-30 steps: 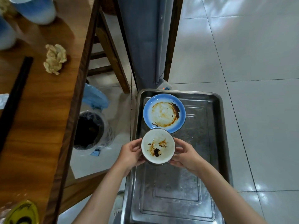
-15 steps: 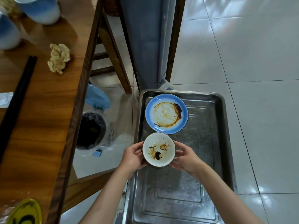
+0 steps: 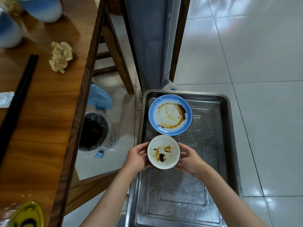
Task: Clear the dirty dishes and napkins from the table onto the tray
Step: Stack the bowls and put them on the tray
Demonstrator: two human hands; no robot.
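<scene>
From the head camera I see my left hand (image 3: 136,157) and right hand (image 3: 188,158) cupping a sauce-stained white bowl (image 3: 163,152) over the metal tray (image 3: 229,145), just beside the blue plate (image 3: 170,114) lying in the tray; a crumpled napkin (image 3: 61,57) sits on the wooden table (image 3: 41,128) left of the tray

Wooden table (image 3: 41,128) — crumpled napkin (image 3: 61,57), black chopsticks (image 3: 18,99), blue-white cups (image 3: 41,8).

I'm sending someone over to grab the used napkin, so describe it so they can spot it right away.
Start at the wooden table on the left. Near its far right edge, just right of the black chopsticks and in front of the blue-and-white cups, lies the napkin. It is the only soft, crumpled thing there, a yellowish stained wad.
</scene>
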